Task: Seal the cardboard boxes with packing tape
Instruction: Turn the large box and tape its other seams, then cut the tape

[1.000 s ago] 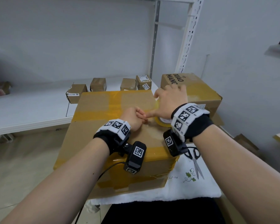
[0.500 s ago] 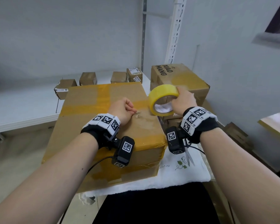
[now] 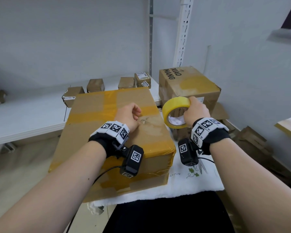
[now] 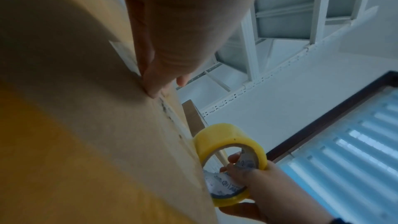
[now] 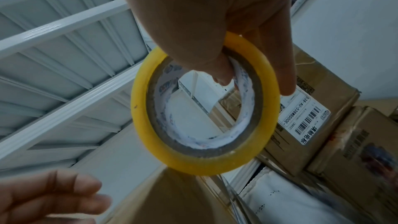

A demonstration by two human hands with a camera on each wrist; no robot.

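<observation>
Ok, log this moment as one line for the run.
right hand: grips tape roll, beside box edge | left hand: rests on big box top, holds nothing | stage: taping under way

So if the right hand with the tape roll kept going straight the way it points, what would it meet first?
Probably the XIAO MANG box: the right hand, holding the tape roll, points away toward its near side. Depth is unclear.

Left hand [image 4: 172,40] touches the box [image 4: 75,125]; right hand [image 4: 258,198] holds the tape roll [image 4: 228,140].
</observation>
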